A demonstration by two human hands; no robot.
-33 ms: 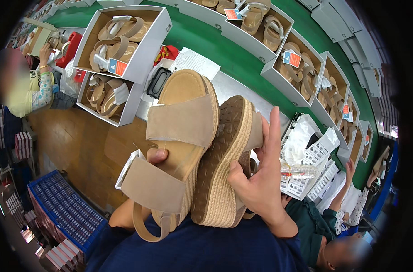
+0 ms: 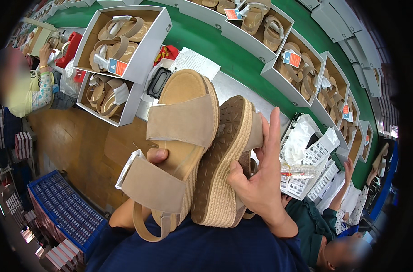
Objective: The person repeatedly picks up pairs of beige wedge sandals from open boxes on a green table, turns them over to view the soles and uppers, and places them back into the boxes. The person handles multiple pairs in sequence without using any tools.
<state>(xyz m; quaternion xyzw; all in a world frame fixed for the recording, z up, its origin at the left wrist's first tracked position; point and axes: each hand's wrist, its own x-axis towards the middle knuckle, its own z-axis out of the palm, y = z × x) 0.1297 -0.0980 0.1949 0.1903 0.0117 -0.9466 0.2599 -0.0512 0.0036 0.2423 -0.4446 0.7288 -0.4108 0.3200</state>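
Above the green conveyor belt (image 2: 202, 36), nothing is shifting: left hand (image 2: 156, 156) is still gripping the tan strapped wedge sandal (image 2: 181, 131); right hand (image 2: 261, 181) is clasping its upturned jute-soled mate (image 2: 224, 167).

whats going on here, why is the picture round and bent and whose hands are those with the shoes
A wide fisheye camera worn on a person's head looks down, so straight edges bend. No machine: two bare hands. The left hand holds a tan sandal top side up; the right hand holds a second sandal on edge, its brown sole showing. Beyond runs a green belt carrying open white boxes of similar sandals. Blue crates sit at lower left. Other people work nearby.
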